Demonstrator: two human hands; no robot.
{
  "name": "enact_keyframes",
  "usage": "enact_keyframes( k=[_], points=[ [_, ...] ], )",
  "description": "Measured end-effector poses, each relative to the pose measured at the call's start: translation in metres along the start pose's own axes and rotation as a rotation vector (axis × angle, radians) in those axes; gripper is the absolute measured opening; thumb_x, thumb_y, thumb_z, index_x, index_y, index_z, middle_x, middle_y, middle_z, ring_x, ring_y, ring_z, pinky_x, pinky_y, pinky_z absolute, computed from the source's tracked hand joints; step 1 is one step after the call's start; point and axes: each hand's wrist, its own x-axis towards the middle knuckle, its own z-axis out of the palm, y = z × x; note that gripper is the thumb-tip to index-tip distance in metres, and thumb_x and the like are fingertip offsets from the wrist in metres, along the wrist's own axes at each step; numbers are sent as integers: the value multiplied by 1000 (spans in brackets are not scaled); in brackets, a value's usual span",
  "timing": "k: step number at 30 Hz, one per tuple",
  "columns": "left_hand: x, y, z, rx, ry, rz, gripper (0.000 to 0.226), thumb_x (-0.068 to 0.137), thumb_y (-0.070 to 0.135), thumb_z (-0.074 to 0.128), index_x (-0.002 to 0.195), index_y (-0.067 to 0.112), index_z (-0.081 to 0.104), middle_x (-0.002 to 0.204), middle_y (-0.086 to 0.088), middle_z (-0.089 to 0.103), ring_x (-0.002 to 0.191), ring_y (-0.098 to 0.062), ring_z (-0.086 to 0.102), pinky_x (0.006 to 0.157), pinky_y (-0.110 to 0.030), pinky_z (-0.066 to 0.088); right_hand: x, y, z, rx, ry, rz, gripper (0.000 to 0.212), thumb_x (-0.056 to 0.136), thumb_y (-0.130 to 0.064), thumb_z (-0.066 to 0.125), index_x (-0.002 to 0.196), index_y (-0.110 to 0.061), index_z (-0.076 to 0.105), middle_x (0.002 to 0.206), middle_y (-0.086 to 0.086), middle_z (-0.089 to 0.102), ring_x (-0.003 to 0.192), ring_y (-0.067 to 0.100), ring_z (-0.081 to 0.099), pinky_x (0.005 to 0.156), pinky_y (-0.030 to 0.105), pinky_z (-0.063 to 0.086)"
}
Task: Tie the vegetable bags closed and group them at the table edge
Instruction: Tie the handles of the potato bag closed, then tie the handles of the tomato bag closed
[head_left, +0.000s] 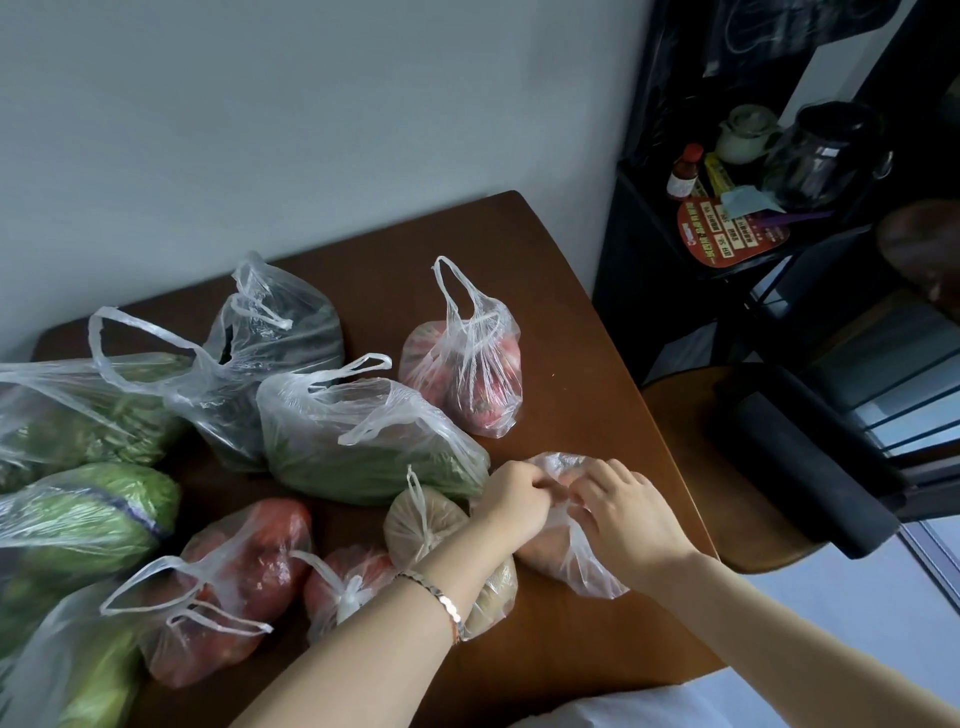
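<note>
Between your fingertips sits the small bag (576, 551). Your left hand (514, 499) and right hand (623, 514) both pinch its plastic top.

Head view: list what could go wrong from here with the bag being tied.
1. Both the left hand and right hand pinch the small bag of thin film; a hard pull might tear it.
2. That bag lies close to the table's right edge, so it could slide off.
3. The left forearm crosses the tan bag and may nudge it.
</note>
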Motion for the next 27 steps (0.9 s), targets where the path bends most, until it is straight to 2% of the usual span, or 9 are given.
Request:
enact_keyframes(
  k=[2,5,10,13,15,17,21,24,27],
  points=[
    [0,1,3,20,34,15,21,91,17,53,102,16,71,110,-5,69,102,-21,60,76,-24,40,-4,-3,-5,112,-62,-64,5,76,-20,65,79,-17,64,82,-3,62,76,18,62,64,27,52],
    [1,-1,2,-13,77,-15,23,91,11,52,96,16,74,109,-3,70,101,-20,61,76,-23,42,-11,-3,-3,304,-136,-28,12,87,-17,51,85,-11,61,88,-4,54,84,15,49,73,23,42],
    [5,-7,0,-5,94,-35,21,90,20,57,100,9,72,109,-6,70,102,-21,61,76,-24,42,-16,0,-2,398,-215,21,15,91,-18,48,87,-11,60,87,-12,45,81,7,41,70,13,36],
    [8,-5,-4,90,7,-81,23,91,22,57,104,9,71,111,-8,69,102,-24,62,78,-28,48,-5,1,-6,429,-399,147,16,89,-21,50,74,-17,54,72,-12,46,73,10,45,68,27,44],
    [10,1,-19,222,-61,-73,21,92,18,53,103,12,70,109,-6,68,96,-24,64,75,-31,51,10,2,-14,438,-524,257,19,88,-26,52,72,-16,51,66,-10,46,64,9,44,61,25,40],
    [17,9,-42,274,-16,36,21,93,15,48,100,18,67,110,-1,65,95,-20,62,76,-27,50,33,4,-26,469,-431,283,26,89,-32,53,77,-9,55,66,-6,49,61,11,43,58,25,35],
    [29,27,-91,90,200,217,19,92,15,52,104,17,66,109,1,65,91,-10,56,79,-21,43,97,1,-45,477,-165,317,19,89,-28,54,84,-10,60,74,0,59,70,17,52,63,29,40],
    [47,25,-120,-4,410,140,20,91,12,51,105,14,65,110,-2,66,93,-14,58,77,-21,40,155,-7,-42,420,-83,342,20,88,-21,53,105,-13,60,107,8,61,85,17,54,70,27,44],
    [60,19,-136,-32,470,69,26,90,14,53,115,12,59,115,-4,63,103,-21,58,78,-22,38,209,-19,-36,398,-107,366,56,87,-27,59,137,-17,36,139,8,40,119,21,44,93,31,44]
  ],
)
